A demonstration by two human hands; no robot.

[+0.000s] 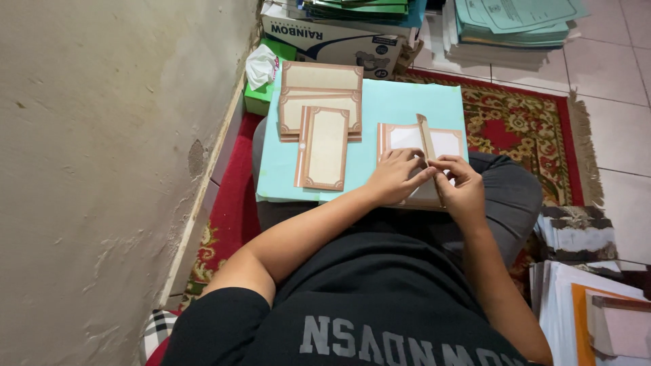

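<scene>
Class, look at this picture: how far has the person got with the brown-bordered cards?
Done, apparently: three bordered cards piled on the light blue sheet. In hand: the left hand and right hand press a brown strip on an opened card. What is left cannot be told; paper stacks lie nearby.

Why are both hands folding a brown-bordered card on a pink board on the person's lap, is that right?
Not quite: the board is light blue, not pink, as the head view shows. Both the left hand and the right hand do press on the brown-bordered card over the lap.
</scene>
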